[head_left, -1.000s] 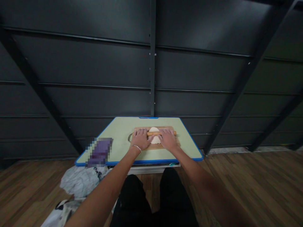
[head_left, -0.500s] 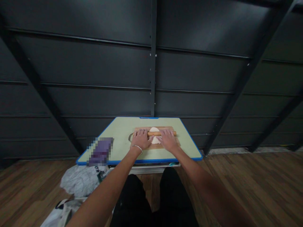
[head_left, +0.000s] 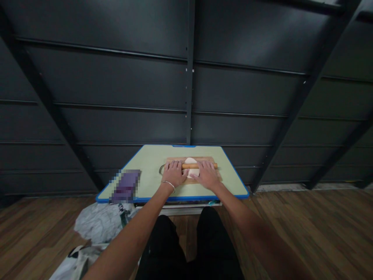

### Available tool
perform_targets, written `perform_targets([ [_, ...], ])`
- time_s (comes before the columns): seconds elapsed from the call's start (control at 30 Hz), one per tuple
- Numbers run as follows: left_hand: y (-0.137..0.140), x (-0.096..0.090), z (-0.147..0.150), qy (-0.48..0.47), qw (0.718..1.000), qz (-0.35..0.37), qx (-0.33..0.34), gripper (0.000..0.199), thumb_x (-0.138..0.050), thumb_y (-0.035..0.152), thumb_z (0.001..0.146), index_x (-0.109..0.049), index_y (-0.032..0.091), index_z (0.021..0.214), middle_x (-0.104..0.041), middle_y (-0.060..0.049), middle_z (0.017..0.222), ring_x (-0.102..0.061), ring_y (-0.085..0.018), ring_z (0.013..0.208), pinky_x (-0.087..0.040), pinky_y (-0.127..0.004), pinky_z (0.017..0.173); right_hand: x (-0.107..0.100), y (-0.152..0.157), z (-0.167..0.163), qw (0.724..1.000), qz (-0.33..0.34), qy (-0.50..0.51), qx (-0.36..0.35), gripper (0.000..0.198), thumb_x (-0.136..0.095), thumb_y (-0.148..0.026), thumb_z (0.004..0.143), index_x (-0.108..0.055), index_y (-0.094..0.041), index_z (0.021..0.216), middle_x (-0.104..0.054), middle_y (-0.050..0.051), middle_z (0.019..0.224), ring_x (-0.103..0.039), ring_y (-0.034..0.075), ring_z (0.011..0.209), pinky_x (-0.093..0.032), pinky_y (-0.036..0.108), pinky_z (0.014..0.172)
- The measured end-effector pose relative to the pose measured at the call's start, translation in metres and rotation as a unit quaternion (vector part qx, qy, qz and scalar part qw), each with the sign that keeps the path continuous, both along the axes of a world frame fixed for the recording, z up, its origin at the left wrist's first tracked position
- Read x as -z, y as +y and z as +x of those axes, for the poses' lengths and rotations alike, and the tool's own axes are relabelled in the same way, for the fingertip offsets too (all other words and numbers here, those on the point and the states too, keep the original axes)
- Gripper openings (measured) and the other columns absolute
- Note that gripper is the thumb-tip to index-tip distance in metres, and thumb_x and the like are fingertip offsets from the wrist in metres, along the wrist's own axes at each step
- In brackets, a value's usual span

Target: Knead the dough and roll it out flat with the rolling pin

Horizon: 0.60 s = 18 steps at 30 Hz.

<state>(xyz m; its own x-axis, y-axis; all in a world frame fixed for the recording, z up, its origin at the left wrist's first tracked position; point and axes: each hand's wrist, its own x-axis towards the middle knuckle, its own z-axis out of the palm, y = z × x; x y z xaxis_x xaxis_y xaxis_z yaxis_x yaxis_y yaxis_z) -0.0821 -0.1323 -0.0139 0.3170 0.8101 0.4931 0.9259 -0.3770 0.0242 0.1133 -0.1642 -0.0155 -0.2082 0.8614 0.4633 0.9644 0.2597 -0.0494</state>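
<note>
A wooden rolling pin point(head_left: 190, 166) lies crosswise over a flat, pale piece of dough point(head_left: 191, 160). Beneath the dough is a wooden cutting board point(head_left: 189, 181) with a dark metal handle point(head_left: 161, 168) at its left end. My left hand point(head_left: 174, 173), with a bracelet at the wrist, is closed over the left part of the pin. Over the pin's right part lies my right hand point(head_left: 208, 174), and the pin's end sticks out past it. Both thumbs point inward over the near part of the dough.
The board rests on a pale green table point(head_left: 151, 163) with a blue rim. A purple item point(head_left: 126, 186), partly pixelated, lies at its left edge. White bags point(head_left: 99, 221) stand on the floor at the left. A dark panelled wall point(head_left: 131, 77) rises behind the table.
Both hands stay on the rolling pin, which sits at nearly the same place on the dough. The view has shifted slightly; little else differs.
</note>
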Motion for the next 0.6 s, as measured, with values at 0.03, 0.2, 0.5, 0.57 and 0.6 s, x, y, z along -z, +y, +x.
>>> perform_targets([
  [0.03,-0.0001,0.0004,-0.0002,0.001,1.000,0.003,0.000,0.058,-0.047,0.050,0.096,-0.061,0.010,0.135,-0.066,-0.019,0.130,-0.056,-0.036,0.123,-0.031,-0.051,0.111,-0.0005,-0.0008,-0.0002,1.000,-0.001,-0.001,0.000,0.080,-0.051,-0.069,0.094,-0.049,-0.008,0.147,-0.059,0.020,0.134,-0.050,0.035,0.123,-0.032,0.047,0.109],
  [0.2,-0.0025,0.0003,-0.0007,0.010,1.000,0.013,0.003,0.057,-0.047,0.049,0.097,-0.061,0.009,0.135,-0.067,-0.019,0.126,-0.057,-0.036,0.119,-0.034,-0.051,0.107,-0.0017,-0.0041,0.0000,1.000,-0.003,0.001,-0.007,0.093,-0.052,-0.078,0.088,-0.047,-0.006,0.148,-0.058,0.021,0.136,-0.049,0.036,0.123,-0.032,0.047,0.109],
  [0.5,-0.0053,-0.0003,-0.0022,0.006,1.000,0.011,0.010,0.056,-0.047,0.049,0.097,-0.062,0.010,0.133,-0.067,-0.020,0.125,-0.057,-0.035,0.120,-0.032,-0.050,0.110,-0.0019,-0.0077,-0.0019,1.000,-0.002,0.009,-0.004,0.087,-0.053,-0.072,0.091,-0.047,-0.006,0.147,-0.057,0.022,0.136,-0.049,0.035,0.123,-0.032,0.046,0.109],
  [0.57,-0.0051,0.0010,-0.0030,0.005,1.000,0.012,0.013,0.056,-0.047,0.049,0.097,-0.061,0.009,0.134,-0.066,-0.020,0.126,-0.057,-0.035,0.121,-0.032,-0.050,0.111,-0.0027,-0.0090,-0.0015,1.000,0.002,0.009,-0.007,0.087,-0.050,-0.072,0.093,-0.047,-0.005,0.147,-0.057,0.022,0.136,-0.048,0.035,0.124,-0.031,0.046,0.110],
  [0.6,-0.0051,0.0015,-0.0035,0.006,1.000,0.014,0.014,0.057,-0.047,0.049,0.097,-0.061,0.009,0.134,-0.066,-0.020,0.126,-0.057,-0.035,0.121,-0.032,-0.051,0.111,-0.0032,-0.0096,-0.0010,1.000,0.002,0.008,-0.009,0.087,-0.049,-0.072,0.093,-0.047,-0.005,0.148,-0.057,0.022,0.137,-0.048,0.035,0.124,-0.031,0.046,0.111],
])
